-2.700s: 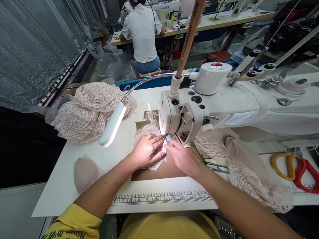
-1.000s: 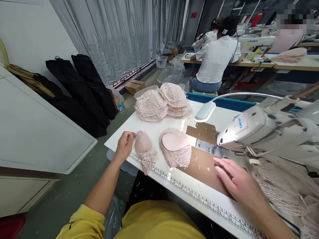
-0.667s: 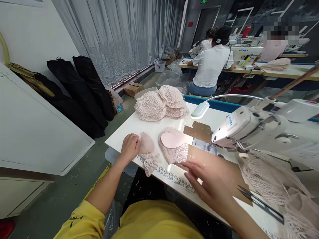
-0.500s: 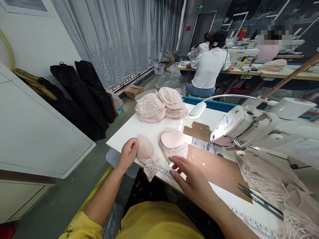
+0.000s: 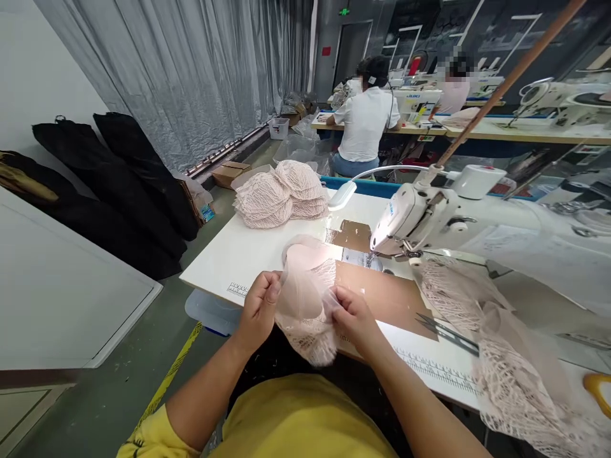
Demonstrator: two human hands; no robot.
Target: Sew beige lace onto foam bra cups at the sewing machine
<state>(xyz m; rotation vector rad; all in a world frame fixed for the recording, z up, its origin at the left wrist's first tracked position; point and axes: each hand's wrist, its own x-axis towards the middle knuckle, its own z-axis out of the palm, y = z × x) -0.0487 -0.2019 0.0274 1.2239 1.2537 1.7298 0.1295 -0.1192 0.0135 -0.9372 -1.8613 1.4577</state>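
Observation:
Between my two hands hangs a sheer pale pink lace piece point(image 5: 301, 302), stretched at the table's front edge. My left hand point(image 5: 261, 304) pinches its left side with thumb and fingers. On the right side my right hand point(image 5: 352, 315) grips the sheer edge. Just behind it, a smooth pink bra cup point(image 5: 305, 256) with lace lies on the table, partly covered by the held piece. To the right stands a white sewing machine point(image 5: 405, 219), its needle area beside the brown board point(image 5: 382, 296) on the tabletop.
Stacked lace cups point(image 5: 281, 194) sit at the table's back left. Black tweezers-like snips point(image 5: 449, 334) lie at right, near draped lace fabric point(image 5: 510, 375). A lamp point(image 5: 342, 195) stands behind the machine. A co-worker in a white shirt point(image 5: 366, 124) sits at another table ahead.
My right hand has closed on the lace piece, which my left hand was holding alone. Both hands now spread it in front of the cup. The view has turned to the right.

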